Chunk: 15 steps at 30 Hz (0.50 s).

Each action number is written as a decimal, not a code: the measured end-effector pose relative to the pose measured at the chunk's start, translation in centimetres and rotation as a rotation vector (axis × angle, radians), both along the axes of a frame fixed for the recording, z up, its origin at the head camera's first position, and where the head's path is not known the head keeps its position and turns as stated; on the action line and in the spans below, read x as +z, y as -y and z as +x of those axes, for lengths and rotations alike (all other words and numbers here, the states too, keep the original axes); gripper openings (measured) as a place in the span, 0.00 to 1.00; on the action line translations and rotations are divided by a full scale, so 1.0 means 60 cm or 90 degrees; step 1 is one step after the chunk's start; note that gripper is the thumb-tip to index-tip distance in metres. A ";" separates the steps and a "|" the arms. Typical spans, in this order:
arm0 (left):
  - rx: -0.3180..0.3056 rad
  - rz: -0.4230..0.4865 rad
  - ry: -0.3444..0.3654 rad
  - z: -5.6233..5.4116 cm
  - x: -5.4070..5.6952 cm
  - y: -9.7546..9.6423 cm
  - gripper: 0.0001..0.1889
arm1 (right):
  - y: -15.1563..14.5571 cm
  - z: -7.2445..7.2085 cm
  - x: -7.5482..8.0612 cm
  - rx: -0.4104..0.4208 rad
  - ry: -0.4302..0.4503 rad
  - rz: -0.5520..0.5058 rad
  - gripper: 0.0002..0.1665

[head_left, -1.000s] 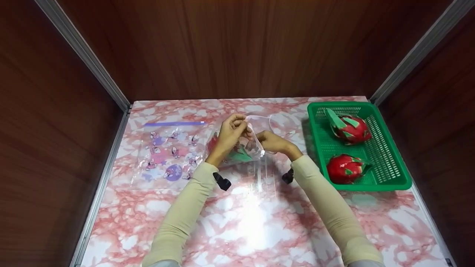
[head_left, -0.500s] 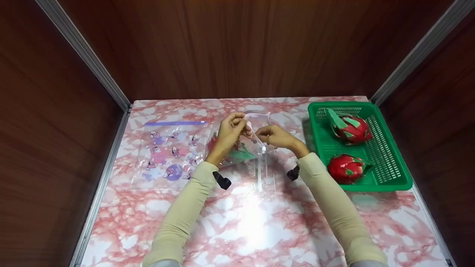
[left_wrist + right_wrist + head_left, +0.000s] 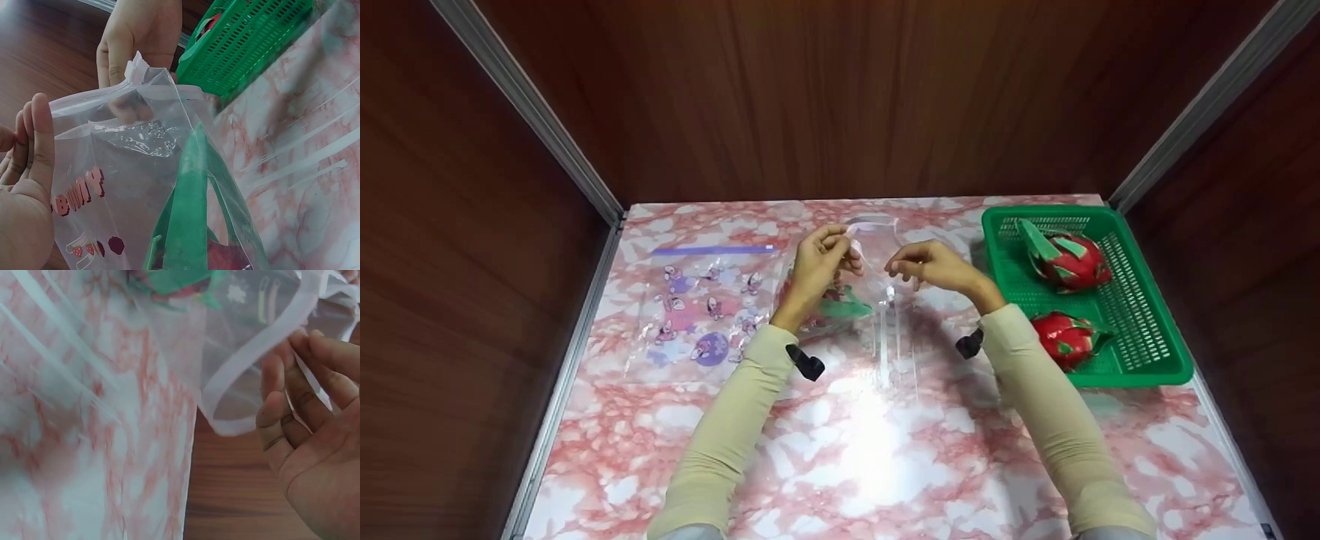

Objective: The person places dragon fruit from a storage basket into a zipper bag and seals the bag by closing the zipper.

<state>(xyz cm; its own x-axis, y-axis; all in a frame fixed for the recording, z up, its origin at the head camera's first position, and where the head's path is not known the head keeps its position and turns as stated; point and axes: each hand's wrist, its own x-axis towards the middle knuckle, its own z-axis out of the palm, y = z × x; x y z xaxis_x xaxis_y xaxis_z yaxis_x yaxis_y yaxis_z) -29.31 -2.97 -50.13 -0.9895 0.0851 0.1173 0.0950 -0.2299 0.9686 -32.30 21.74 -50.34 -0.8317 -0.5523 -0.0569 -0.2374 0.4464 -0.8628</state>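
My left hand [image 3: 819,266] pinches the pale pink zip rim of a clear zip bag [image 3: 129,163] that stands upright, its mouth gaping. A dragon fruit [image 3: 846,307] with long green leaves sits inside the bag, its red body partly hidden by my left hand and wrist. My right hand [image 3: 934,266] is at the right side of the mouth with loosely bent fingers; in the right wrist view the fingertips [image 3: 273,408] lie close to the rim, and whether they touch it I cannot tell. In the left wrist view the white slider [image 3: 136,70] is at the rim's top.
A flat zip bag [image 3: 709,311] with a purple zip and cartoon prints lies left. On the right stands a green basket [image 3: 1177,360] holding two dragon fruits [image 3: 1076,262]. Clear plastic [image 3: 889,352] lies before the bag. Wooden walls [image 3: 840,97] enclose the marbled table [image 3: 810,465].
My right hand has come out of the bag's mouth, moving back and to the right, and its fingers have loosened. The left hand keeps its pinch, shifting slightly left; the rim has tilted back.
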 end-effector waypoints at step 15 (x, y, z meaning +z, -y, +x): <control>0.011 -0.007 -0.014 0.000 -0.002 0.007 0.13 | -0.084 -0.007 0.018 -0.084 -0.082 0.067 0.16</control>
<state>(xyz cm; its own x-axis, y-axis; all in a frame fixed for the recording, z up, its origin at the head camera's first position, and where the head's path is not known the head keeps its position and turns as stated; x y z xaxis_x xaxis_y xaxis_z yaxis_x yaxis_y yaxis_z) -29.33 -3.40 -50.23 -0.9881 0.0687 0.1376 0.1198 -0.2169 0.9688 -32.71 26.77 -49.26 -0.9007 -0.4344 0.0027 -0.2756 0.5667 -0.7765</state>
